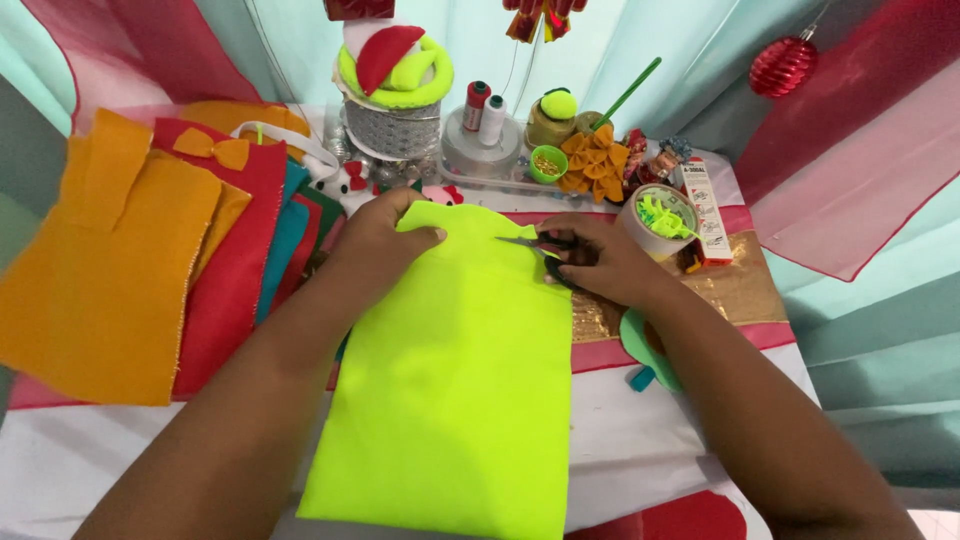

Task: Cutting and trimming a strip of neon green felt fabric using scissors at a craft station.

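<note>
A large sheet of neon yellow-green felt (455, 380) lies lengthwise on the table in front of me. My left hand (385, 232) presses down on its far left corner, thumb on the felt. My right hand (598, 258) is closed around a pair of black-handled scissors (545, 252), whose blades point left into the far edge of the felt. A narrow flap of felt sticks up beside the blades.
Orange, red and teal felt pieces (150, 260) are stacked at the left. Behind the sheet stand thread spools (483, 110), a silver ribbon roll (392, 125), orange felt flowers (592, 165), a tape roll with green bits (660, 218) and a glue box (708, 208). A green felt disc (640, 345) lies under my right forearm.
</note>
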